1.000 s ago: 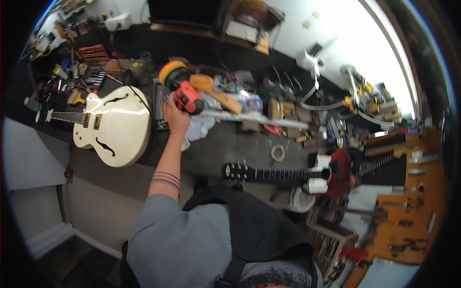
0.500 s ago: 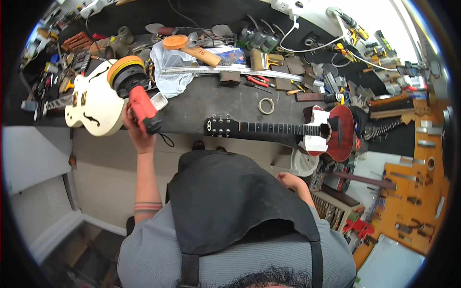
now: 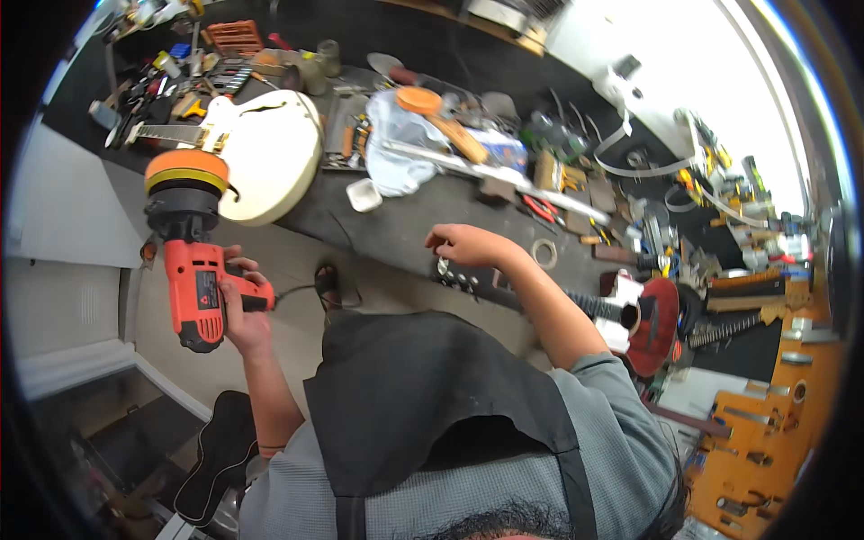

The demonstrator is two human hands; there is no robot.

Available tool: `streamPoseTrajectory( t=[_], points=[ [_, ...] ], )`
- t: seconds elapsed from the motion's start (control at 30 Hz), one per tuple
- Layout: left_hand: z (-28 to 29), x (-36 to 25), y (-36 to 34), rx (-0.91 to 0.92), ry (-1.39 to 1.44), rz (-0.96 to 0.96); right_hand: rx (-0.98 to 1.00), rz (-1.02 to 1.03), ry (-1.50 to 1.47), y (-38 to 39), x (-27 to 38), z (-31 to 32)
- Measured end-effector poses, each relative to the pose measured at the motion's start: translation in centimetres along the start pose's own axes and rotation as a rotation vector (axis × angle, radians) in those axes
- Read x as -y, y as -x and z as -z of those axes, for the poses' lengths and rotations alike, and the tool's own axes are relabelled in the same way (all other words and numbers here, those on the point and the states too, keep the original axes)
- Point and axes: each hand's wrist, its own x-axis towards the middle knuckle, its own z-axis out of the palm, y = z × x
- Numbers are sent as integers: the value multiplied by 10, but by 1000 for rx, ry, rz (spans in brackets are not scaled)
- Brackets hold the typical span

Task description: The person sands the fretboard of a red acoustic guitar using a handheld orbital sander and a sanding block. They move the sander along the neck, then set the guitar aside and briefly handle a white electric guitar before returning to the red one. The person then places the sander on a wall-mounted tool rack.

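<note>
My left hand (image 3: 241, 310) is wrapped round the handle of a red corded power polisher (image 3: 200, 288). Its orange and yellow foam pad (image 3: 187, 171) points up, in front of the bench and left of the cream hollow-body guitar (image 3: 274, 157). That guitar lies at the bench's left with its neck to the left. My right hand (image 3: 468, 246) reaches over the bench's front edge, fingers loosely bent and apart, with nothing seen in them. Just below it is the headstock of a dark red acoustic guitar (image 3: 657, 324), whose neck is partly hidden behind my right forearm.
A small white dish (image 3: 364, 195), a crumpled light cloth (image 3: 396, 135), a long metal ruler (image 3: 531, 191) and a tape roll (image 3: 544, 253) lie on the dark bench (image 3: 315, 200). An orange tool board (image 3: 747, 423) stands at right. A black guitar case (image 3: 214, 459) is at lower left.
The polisher has moved left and down, off the cream guitar, and its pad has swung upward. My right hand has risen from beside the apron to the headstock. The view has shifted.
</note>
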Motion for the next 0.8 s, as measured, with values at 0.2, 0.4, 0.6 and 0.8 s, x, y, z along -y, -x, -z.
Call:
streamPoseTrajectory(
  t=[0.2,0.4,0.6,0.8],
  points=[
    [94,10,-64,49,292,261,-109,196,-447,-198,144,72],
    [157,-5,-120,-16,364,471,-571,107,-458,-444,252,131],
    [202,4,-151,-63,403,646,-907,74,-618,-614,280,235],
    [233,1,-185,-64,367,680,-758,61,-903,-604,321,189]
  ],
)
